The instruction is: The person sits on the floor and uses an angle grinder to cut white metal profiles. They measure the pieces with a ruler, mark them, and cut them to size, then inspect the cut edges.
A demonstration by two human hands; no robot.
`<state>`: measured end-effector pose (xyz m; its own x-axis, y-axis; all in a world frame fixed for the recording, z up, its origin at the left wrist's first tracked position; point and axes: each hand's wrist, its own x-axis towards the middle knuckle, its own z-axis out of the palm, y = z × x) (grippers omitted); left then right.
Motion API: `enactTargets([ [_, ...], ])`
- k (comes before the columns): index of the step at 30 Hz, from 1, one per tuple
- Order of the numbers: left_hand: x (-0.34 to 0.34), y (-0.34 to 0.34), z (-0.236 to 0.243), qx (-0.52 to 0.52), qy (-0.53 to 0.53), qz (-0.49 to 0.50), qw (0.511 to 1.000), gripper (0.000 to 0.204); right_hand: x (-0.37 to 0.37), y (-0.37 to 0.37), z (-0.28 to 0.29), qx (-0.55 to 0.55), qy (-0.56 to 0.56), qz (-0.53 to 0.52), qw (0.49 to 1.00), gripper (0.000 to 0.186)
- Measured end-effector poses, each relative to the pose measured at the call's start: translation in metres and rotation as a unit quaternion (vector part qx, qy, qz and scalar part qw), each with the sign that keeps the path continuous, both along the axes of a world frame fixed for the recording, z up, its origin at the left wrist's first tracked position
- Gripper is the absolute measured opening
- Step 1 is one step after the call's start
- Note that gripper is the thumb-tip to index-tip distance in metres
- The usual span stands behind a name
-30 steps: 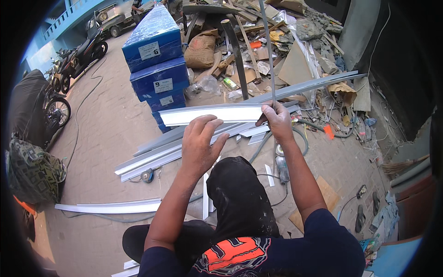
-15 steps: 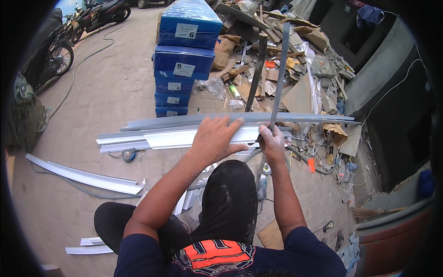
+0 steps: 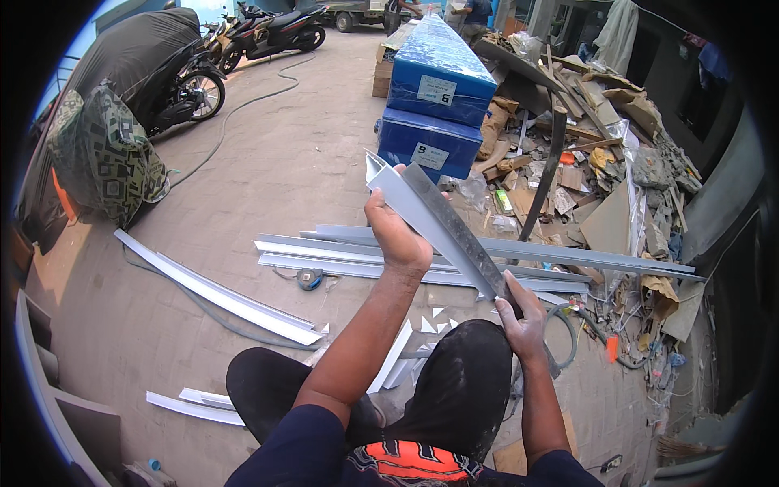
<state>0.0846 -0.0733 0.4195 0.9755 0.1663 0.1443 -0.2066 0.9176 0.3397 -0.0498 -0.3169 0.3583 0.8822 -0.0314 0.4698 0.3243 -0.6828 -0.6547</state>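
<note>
A white angled profile [image 3: 434, 221] slants in front of me, its far end raised. Along its right side lies a dark grey, speckled strip [image 3: 461, 231]; whether the two are joined I cannot tell. My left hand [image 3: 399, 237] is closed round the profile near its far end, palm beneath it. At the near end my right hand [image 3: 523, 318] grips the profile and strip above my knee. Below, several long white and grey profiles [image 3: 357, 261] lie across the ground, with a blue tape measure [image 3: 309, 279] beside them.
Stacked blue boxes [image 3: 430, 138] stand ahead, and a rubble heap [image 3: 600, 183] spreads to the right. Loose profiles [image 3: 219, 288] lie at left, with white offcuts [image 3: 398, 357] by my knees. A hose [image 3: 560, 345] curls at right. Motorbikes [image 3: 276, 32] are parked at far left.
The white profile has come up off the pile into my left hand, which lay over it before. The grey strip, upright in my right hand earlier, now slants alongside. My view has turned left.
</note>
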Motion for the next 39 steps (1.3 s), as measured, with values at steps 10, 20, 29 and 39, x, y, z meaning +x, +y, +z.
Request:
enactTargets([
  [10,-0.012,0.016,-0.028,-0.131,0.069,0.046,0.988,0.055,0.013,0.012,0.016,-0.141,-0.036,0.049,0.988,0.057],
  [20,-0.023,0.034,-0.032,-0.169,0.049,0.019,0.984,0.054,0.018,0.022,0.021,-0.197,-0.026,0.069,0.978,0.060],
  [29,-0.035,0.029,-0.041,-0.016,0.135,0.103,0.985,0.061,0.009,0.024,0.033,-0.205,-0.040,0.071,0.975,0.066],
  [39,-0.076,0.027,-0.036,0.265,0.120,0.140,0.946,0.075,-0.032,0.014,0.028,-0.276,-0.115,0.037,0.953,0.071],
])
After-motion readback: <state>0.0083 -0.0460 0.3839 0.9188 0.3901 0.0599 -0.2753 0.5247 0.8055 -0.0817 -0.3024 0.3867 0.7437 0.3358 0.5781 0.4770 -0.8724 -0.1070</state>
